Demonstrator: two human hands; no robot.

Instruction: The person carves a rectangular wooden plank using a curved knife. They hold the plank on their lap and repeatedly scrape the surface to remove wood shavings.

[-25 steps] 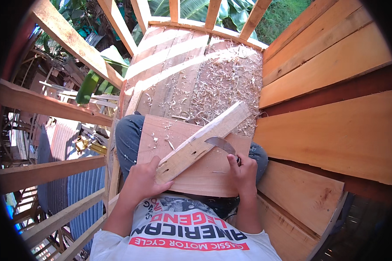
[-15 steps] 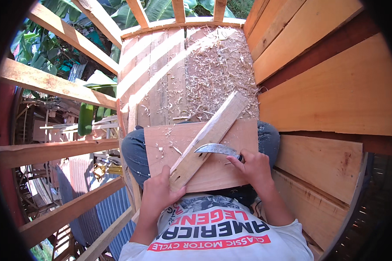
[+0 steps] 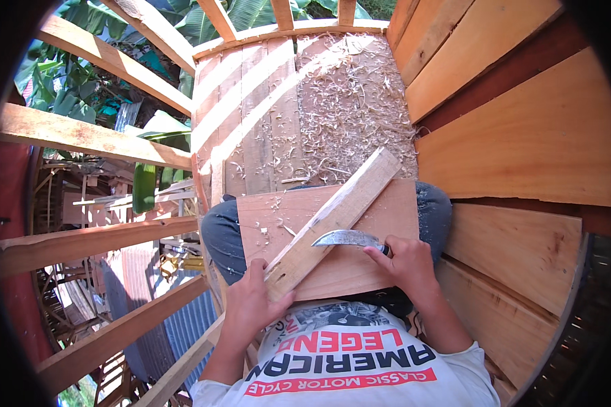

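A pale wooden batten (image 3: 343, 207) lies aslant across a flat board (image 3: 383, 220) on my lap, its far end jutting past the board's far edge. My left hand (image 3: 250, 298) grips the batten's near end, thumb on one side and fingers on the other. In my right hand (image 3: 409, 261) is a knife (image 3: 346, 237) with a curved blade and a dark handle. The blade points left and overlaps the middle of the batten; whether its edge touches the wood I cannot tell. A dark slot shows near the batten's held end.
Curly wood shavings (image 3: 353, 102) cover much of the plank floor (image 3: 251, 122) ahead. Wooden railing slats (image 3: 95, 136) stand along the left and far sides. A plank wall (image 3: 516, 156) rises close on the right. Beyond the left slats lie corrugated sheets (image 3: 180, 325) and scrap wood.
The whole view has shifted slightly, so everything sits a little further right. Both hands keep their holds, and the knife stays over the batten's middle, tilted slightly differently.
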